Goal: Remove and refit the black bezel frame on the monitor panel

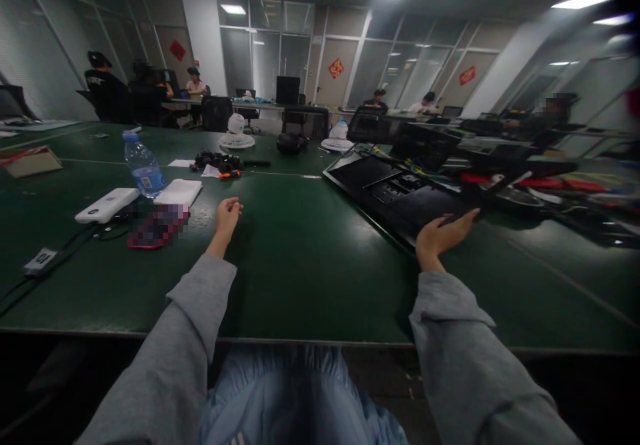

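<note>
Office space with glass partitions surrounds a wide green table (310,258), where other people sit at far desks. Taking the black panel (400,195) as landmark: far to its left lie a white power bank (107,205) and a water bottle (143,165). Nearer, though well left of the panel, the left hand (227,217) hovers over bare tabletop, fingers loosely curled and holding nothing. At the panel's near edge the right hand (443,235) rests, fingers extended and flat along that edge, touching it. Right of the panel lies a tangle of coloured cables (565,185)
</note>
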### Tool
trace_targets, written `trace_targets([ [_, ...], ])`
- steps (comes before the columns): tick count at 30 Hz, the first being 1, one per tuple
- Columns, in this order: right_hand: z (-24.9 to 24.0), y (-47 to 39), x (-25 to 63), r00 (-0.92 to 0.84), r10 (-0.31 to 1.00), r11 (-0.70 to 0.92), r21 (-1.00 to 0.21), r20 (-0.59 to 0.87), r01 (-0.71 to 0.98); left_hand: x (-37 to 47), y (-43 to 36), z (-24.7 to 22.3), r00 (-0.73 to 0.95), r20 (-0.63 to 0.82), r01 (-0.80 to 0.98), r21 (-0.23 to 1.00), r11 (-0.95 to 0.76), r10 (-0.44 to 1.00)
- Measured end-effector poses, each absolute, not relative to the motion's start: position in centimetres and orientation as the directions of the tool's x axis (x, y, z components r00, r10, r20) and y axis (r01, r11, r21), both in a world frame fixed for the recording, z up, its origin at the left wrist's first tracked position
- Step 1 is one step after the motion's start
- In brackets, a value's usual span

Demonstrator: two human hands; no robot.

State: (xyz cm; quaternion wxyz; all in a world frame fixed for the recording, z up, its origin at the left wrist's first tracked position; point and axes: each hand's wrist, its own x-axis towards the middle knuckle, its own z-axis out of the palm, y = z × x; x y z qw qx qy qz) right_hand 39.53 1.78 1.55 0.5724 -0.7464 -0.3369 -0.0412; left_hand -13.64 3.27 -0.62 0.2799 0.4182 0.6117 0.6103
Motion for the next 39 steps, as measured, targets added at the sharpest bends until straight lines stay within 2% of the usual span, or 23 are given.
trace_targets([
  [2,1.8,1.4,38.7,0.619,0.430,0.009,-0.689,0.657,0.725,-14.3,3.7,-1.4,-0.497,0.177,0.167,0.980,-0.107,0.850],
  [4,2.0,1.1,37.8,0.456,0.425,0.088,-0.537,0.782,0.839,-14.7,4.1,-1.8,-0.478,0.193,0.146,0.979,-0.139,0.857],
  [6,2.1,1.0,36.7,0.337,0.453,0.124,-0.433,0.825,0.893,-14.8,4.3,-2.0,-0.461,0.204,0.129,0.978,-0.163,0.864],
  [9,2.2,1.1,34.9,0.226,0.496,0.169,-0.348,0.839,0.922,-14.9,4.6,-2.2,-0.465,0.222,0.156,0.973,-0.168,0.857],
  [12,2.3,1.1,33.3,0.162,0.438,0.274,-0.303,0.884,0.913,-14.7,4.8,-2.6,-0.483,0.309,0.251,0.945,-0.209,0.819],
  [15,2.1,1.1,32.5,0.176,0.392,0.364,-0.328,0.903,0.872,-14.6,4.8,-2.7,-0.505,0.425,0.365,0.894,-0.260,0.751],
  [20,0.6,2.1,33.1,0.235,0.581,0.388,-0.519,0.779,0.762,-15.4,3.6,-2.0,-0.499,0.512,0.499,0.829,-0.251,0.699],
  [23,-0.6,3.0,33.9,0.311,0.651,0.307,-0.615,0.692,0.726,-16.2,2.8,-1.4,-0.403,0.445,0.517,0.832,-0.202,0.800],
  [26,-1.4,3.9,34.7,0.341,0.677,0.217,-0.619,0.652,0.755,-16.6,2.2,-1.2,-0.299,0.369,0.603,0.788,-0.125,0.880],
  [30,-2.3,4.8,36.0,0.295,0.791,0.127,-0.614,0.537,0.779,-16.8,1.8,-1.4,-0.326,0.309,0.742,0.669,0.039,0.894],
  [33,-3.0,5.4,36.8,0.219,0.878,0.124,-0.645,0.425,0.754,-17.0,1.5,-1.7,-0.358,0.283,0.820,0.551,0.155,0.890],
  [39,-3.6,5.8,37.3,0.138,0.927,0.122,-0.629,0.349,0.768,-17.6,1.5,-1.7,-0.362,0.235,0.869,0.434,0.236,0.902],
])
